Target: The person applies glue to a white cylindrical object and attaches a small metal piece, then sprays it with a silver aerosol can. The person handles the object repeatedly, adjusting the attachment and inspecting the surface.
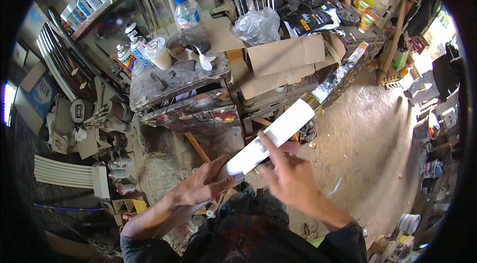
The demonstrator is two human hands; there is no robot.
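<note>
A long white tube (293, 121), much like a motorcycle fork leg, slants up to the right in front of me. It has a brass-coloured collar (311, 100) and a narrower, mottled silvery shaft (343, 74) beyond. My left hand (206, 183) is closed round its near end, thumb on top. Lower along the white part, my right hand (290, 178) lays its index fingertip on the surface beside a small greyish patch, with the thumb by the near edge. A pinkish flat piece (289, 147) shows between that hand and the tube; how it is held is hidden.
A paint-stained workbench (181, 84) ahead bears a water bottle (189, 14), a plastic cup (160, 54) and spray cans (129, 59). Cardboard (285, 56) and a clear plastic bag (258, 27) lie farther right. White curved strips (62, 171) are at left, concrete floor (357, 138) at right.
</note>
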